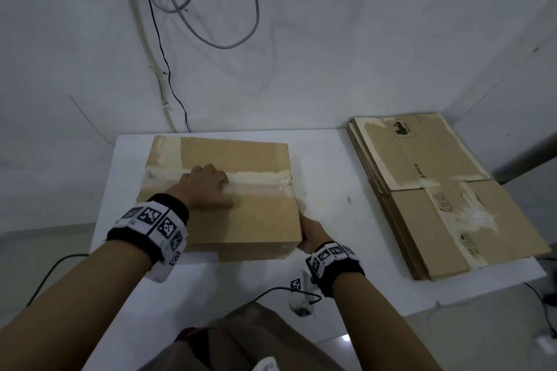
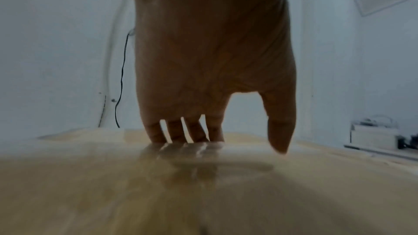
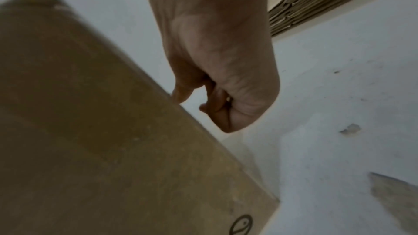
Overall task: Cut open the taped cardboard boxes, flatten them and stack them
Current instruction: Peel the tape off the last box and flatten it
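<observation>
Right hand [image 1: 313,236]: nearest of all, at the near right corner of the box. In the right wrist view the fingers [image 3: 217,106] are curled into the palm and something small glints between them; it is too small to tell what it is, so whether the hand grips a tool cannot be told.
Left hand [image 1: 208,190]: lies on top of the box with fingers straight and slightly spread, tips pressing on the tape; it holds nothing.
Box [image 1: 241,220]: closed, standing on the white counter [image 1: 325,190] in front of the person, well apart from the stack.
Tape [image 1: 259,185]: a clear glossy strip along the middle seam of the top, running over the right edge.
How the box will likely handle: light, stiff at edges and corners, but the top flaps probably give under pressure near the seam. The tape looks slippery; the bare cardboard offers better grip.
Where to take hold: judged best at a corner or side wall, with a flat palm on top beside the seam, not on it.
Stack of flattened boxes [image 1: 437,190]: farther off on the right of the counter, torn tape marks on the top sheet.
Cables [image 1: 168,69]: hanging on the wall behind.
</observation>
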`<state>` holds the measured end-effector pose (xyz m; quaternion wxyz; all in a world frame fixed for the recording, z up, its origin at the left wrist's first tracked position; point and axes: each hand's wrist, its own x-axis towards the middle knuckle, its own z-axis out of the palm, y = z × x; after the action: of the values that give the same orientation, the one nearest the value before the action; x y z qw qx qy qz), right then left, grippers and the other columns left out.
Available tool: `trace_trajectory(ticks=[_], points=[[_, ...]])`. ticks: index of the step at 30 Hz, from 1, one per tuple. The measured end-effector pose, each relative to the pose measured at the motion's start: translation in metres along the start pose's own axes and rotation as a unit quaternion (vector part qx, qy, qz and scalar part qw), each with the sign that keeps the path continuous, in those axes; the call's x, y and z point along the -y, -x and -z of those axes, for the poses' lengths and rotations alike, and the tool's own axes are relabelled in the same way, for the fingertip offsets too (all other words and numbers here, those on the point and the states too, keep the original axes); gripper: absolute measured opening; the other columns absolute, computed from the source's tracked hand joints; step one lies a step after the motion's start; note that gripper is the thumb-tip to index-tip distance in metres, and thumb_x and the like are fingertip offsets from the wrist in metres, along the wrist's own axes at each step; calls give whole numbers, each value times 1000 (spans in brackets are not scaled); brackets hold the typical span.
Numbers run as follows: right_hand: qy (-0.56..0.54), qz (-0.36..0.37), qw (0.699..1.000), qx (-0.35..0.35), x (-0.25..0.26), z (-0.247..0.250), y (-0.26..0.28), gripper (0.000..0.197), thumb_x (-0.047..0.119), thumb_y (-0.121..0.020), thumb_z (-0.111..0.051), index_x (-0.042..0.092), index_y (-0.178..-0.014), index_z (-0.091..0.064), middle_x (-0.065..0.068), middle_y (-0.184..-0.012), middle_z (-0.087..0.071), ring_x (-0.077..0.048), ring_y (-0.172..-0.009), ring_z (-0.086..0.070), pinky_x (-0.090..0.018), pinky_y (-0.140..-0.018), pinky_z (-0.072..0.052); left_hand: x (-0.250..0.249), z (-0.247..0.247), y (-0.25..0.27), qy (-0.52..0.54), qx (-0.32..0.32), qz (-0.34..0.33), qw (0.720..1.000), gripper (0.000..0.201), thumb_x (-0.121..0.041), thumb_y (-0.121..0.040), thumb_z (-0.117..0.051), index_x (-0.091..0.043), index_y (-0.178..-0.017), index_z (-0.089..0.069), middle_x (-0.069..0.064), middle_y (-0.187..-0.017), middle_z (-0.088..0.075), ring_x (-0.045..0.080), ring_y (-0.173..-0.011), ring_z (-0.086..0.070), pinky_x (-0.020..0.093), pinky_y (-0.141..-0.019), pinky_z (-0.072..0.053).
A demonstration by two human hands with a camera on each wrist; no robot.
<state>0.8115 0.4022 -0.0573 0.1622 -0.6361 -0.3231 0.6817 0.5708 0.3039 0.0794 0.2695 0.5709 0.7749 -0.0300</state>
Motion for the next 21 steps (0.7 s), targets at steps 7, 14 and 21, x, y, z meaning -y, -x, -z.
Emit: trace_trajectory(ticks=[7,14,21], points=[[-44,30,998,24,8,-5,14,37,26,-96,-64,5,-126,-58,-7,-66,-60,-21,-56,-49,-21,-40,-43,-43,-19,-9,104,-76,-47,991,72,-74,-64,-69,-22,-111,-56,-5,-107,-54,19,-104,-50,37,-94,-37],[69,109,992,5,32,22,34,28,28,-99,-45,14,-101,-68,-3,-85,-48,-12,-54,-26,-23,-48,-25,-71,-35,-18,97,-84,-39,991,81,-67,-63,-73,-27,-129,-47,0,-126,-46,23,-123,-37,40,-103,-27],[224,398,889,-35,60,39,50,17,20,-93,-67,25,-107,-73,3,-85,-71,2,-63,-59,-11,-52,-43,-74,-33,-23,110,-54,-33,992,69,-55,-74,-72,-34,-134,-45,5,-132,-40,29,-129,-31,42,-105,-20]])
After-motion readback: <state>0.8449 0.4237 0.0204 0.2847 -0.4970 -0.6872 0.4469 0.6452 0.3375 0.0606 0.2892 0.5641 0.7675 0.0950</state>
